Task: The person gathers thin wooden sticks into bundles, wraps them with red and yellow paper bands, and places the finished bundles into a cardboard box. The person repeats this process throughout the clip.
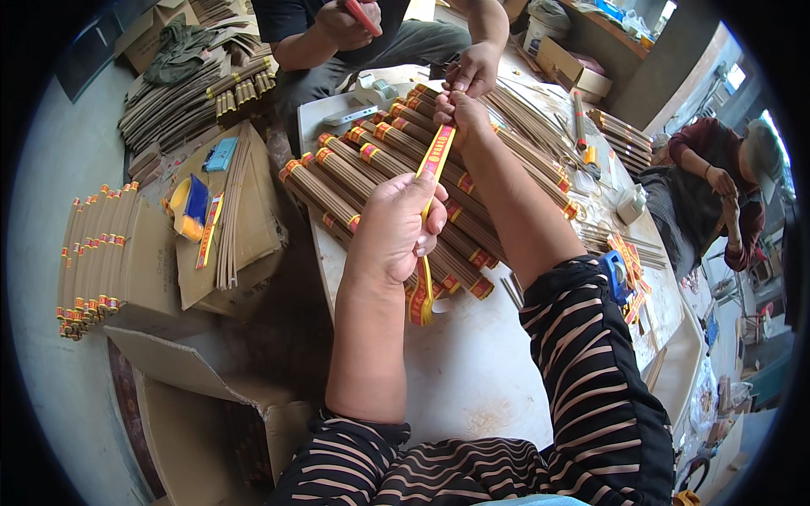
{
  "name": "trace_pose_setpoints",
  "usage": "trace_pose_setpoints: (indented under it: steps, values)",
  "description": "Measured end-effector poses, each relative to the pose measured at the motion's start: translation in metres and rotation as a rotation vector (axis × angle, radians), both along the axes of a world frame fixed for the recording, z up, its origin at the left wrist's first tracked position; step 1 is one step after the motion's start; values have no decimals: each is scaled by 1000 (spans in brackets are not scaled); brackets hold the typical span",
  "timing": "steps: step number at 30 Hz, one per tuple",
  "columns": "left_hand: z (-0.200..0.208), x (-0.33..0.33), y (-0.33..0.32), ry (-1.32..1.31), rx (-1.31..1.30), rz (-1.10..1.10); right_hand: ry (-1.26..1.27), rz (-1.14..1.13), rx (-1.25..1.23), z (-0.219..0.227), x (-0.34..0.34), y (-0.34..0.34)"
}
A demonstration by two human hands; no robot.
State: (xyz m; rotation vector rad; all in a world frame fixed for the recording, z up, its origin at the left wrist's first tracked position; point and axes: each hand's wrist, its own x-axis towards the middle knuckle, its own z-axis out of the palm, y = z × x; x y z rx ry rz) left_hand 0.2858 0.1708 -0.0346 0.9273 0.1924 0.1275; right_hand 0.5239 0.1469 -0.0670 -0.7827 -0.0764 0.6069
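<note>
My left hand [396, 223] is closed round a bunch of long yellow-and-red printed paper strips [437, 156], whose loose ends hang below the fist. At the strips' upper end, my right hand [462, 118] is closed on them, with its fingertips partly hidden. A co-worker's hand [477, 74] meets my right fingers there; whether it grips the strips I cannot tell. Under my hands, bundles of brown incense sticks [337, 181] with red-and-yellow bands lie in slanting rows on the white table [472, 371].
A blue tape dispenser [616, 278] sits by my right sleeve. Across the table a co-worker holds a red object [363, 15]. Another person [717, 185] sits at right. At left, cardboard boxes [152, 261] carry more bundles, loose sticks and a blue-and-yellow dispenser [194, 202].
</note>
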Motion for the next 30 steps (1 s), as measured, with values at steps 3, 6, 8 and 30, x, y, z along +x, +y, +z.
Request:
trace_pose_setpoints:
  steps: [3, 6, 8, 30]
  values:
    - [-3, 2, -2, 10, 6, -20, 19, 23, 75, -1, 5, -3]
    - [-3, 3, -2, 22, 25, -21, 56, 123, 142, 1, 4, -3]
    - [-1, 2, -2, 39, 33, -2, 64, 138, 142, 4, -1, -4]
    - [8, -4, -1, 46, 24, -10, 53, -41, 116, 23, -48, -21]
